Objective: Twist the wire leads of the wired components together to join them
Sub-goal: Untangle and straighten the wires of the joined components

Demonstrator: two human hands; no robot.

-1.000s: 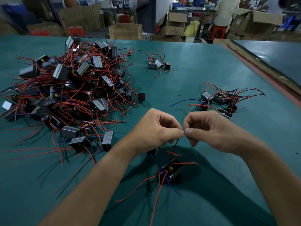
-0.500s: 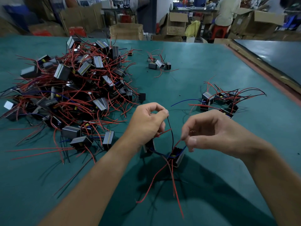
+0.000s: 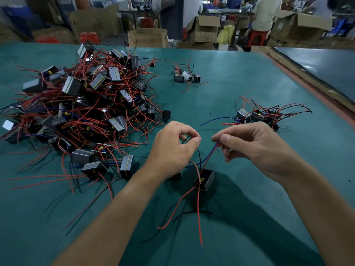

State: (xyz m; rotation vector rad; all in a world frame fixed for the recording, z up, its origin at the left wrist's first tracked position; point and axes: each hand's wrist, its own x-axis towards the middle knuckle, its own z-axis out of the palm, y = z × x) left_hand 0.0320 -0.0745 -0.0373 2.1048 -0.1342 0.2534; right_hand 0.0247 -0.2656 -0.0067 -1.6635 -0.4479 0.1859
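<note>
- The left hand point(image 3: 172, 148) and right hand point(image 3: 255, 148), fingertips meeting a second ago, have parted.
- The left now pinches a red lead point(image 3: 194, 135); the right, a blue lead point(image 3: 216, 147).
- The component point(image 3: 207, 179) has shifted slightly farther away.

View: a single head camera, wide-angle, worn by the person.
Facing: forward and down, out across the green table point(image 3: 249, 83).
Near: left hand point(image 3: 172, 148) and right hand point(image 3: 255, 148) pinching wire leads point(image 3: 212, 153), close beneath the lens.
Far: cardboard boxes point(image 3: 148, 37) along the top edge.
</note>
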